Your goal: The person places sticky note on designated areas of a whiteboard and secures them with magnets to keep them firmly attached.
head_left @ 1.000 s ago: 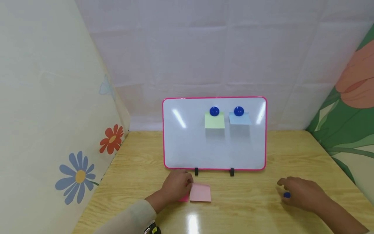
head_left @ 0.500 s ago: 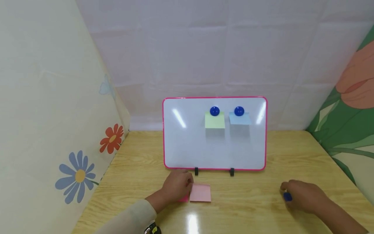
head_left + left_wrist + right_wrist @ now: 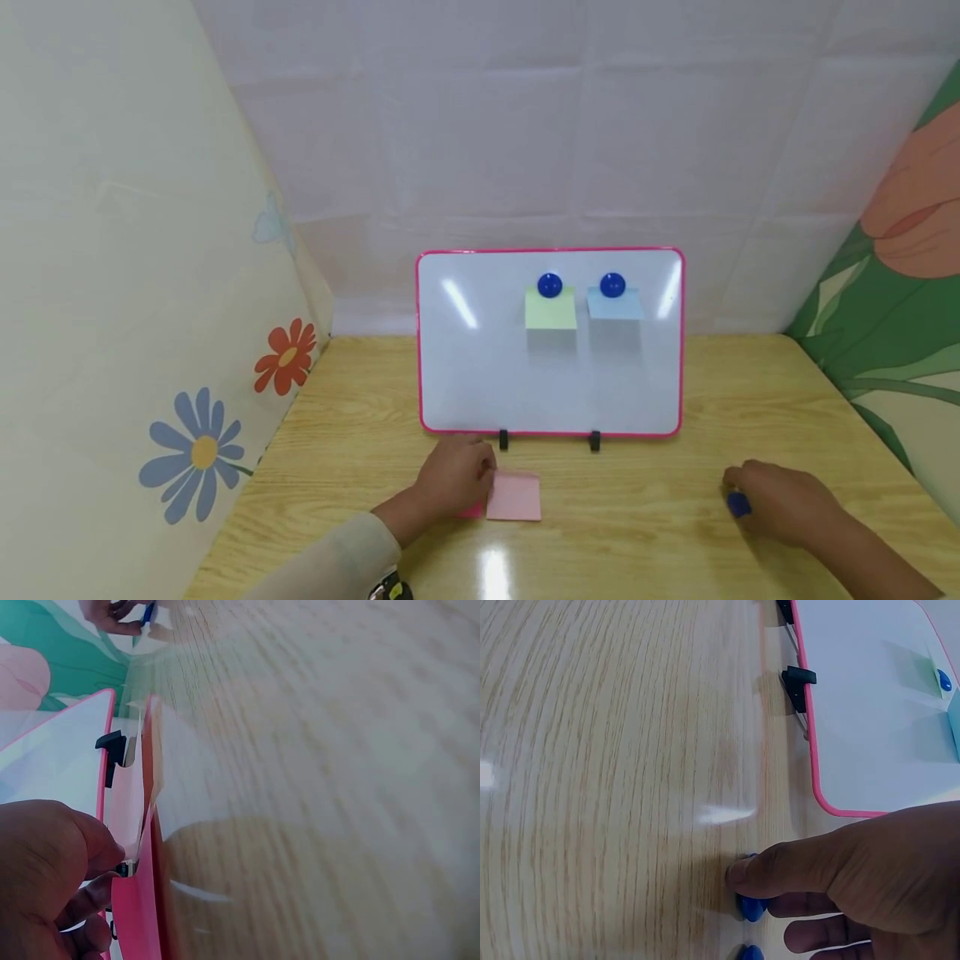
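Head view's got the left hand (image 3: 453, 477) pinching a hot-pink note (image 3: 472, 511) beside a pale-pink note (image 3: 513, 497), near side of the whiteboard (image 3: 480, 375), and the right hand (image 3: 783, 504) gripping a blue magnet (image 3: 738, 504) over right.

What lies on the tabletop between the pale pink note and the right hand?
Nothing: the head view shows bare tabletop from the pale pink note to the right hand, which pinches a blue magnet.
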{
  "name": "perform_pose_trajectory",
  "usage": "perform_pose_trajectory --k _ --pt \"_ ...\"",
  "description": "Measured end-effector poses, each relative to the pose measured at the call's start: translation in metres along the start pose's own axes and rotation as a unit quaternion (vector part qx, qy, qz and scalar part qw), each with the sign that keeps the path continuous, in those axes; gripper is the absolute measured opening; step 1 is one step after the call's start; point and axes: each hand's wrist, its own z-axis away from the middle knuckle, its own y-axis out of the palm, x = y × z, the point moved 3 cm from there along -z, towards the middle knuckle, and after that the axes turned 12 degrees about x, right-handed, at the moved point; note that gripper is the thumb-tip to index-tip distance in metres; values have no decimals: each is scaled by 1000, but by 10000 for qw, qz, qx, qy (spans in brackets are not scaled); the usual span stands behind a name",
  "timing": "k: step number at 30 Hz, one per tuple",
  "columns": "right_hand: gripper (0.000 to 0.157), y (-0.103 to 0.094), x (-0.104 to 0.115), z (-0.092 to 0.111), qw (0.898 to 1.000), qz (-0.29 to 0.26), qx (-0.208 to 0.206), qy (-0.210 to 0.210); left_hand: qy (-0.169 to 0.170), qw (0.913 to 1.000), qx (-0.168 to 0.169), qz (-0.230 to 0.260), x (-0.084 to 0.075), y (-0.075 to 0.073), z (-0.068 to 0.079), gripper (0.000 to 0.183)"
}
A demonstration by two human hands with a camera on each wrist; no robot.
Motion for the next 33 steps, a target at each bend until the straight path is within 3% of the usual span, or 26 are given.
perform_pose_trajectory --k 8,22,33 --pt "34 1 -1 -2 10000 -25 66 20 -100 9999 47 92 2 1 0 14" --pt "36 2 0 -3 9997 -111 204 46 16 9997 -131 212 2 1 2 17" --pt "35 4 1 -3 9999 -20 -99 -12 142 9995 -157 249 -1 -3 4 17"
